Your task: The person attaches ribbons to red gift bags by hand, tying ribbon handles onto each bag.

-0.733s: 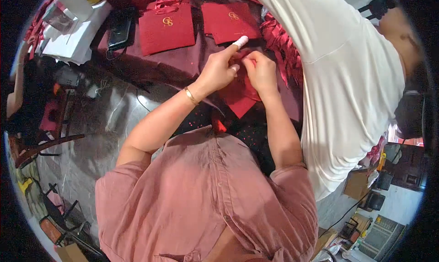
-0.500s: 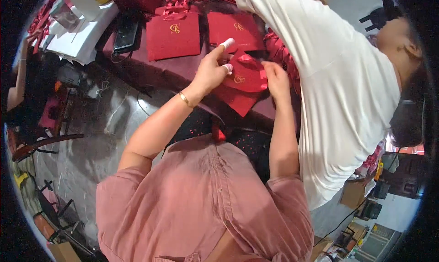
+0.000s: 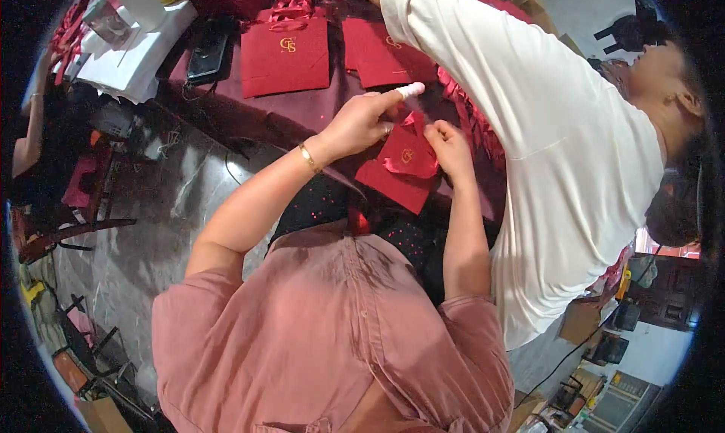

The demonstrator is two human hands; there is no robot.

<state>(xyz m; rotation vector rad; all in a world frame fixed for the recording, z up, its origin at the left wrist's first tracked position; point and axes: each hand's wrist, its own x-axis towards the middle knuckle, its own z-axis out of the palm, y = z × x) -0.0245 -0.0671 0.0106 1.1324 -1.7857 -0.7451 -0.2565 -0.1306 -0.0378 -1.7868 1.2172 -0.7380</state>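
Observation:
A small red gift bag [image 3: 396, 178] with a gold emblem hangs tilted between my hands at the table's near edge. My left hand [image 3: 361, 127] is closed at its upper left corner, thumb against the bag, while the index finger points out to the right. White wrapping covers that fingertip, and a gold bracelet [image 3: 307, 157] circles the wrist. My right hand [image 3: 453, 152] pinches the bag's shiny red ribbon [image 3: 423, 163] at the upper right. Part of the ribbon loops across the bag's front. My left hand's other fingertips are hidden.
Two more red gift bags, one on the left [image 3: 285, 59] and one on the right [image 3: 387, 55], lie on the dark red tablecloth [image 3: 302, 116]. A black phone [image 3: 208, 58] lies farther left. A person in a white shirt [image 3: 559, 154] reaches across close on my right. Red ribbons are heaped beside them.
The bag has come nearer to me, and my right hand has lowered with it. My left index finger has swung out rightward. The person in white reaches farther over the table.

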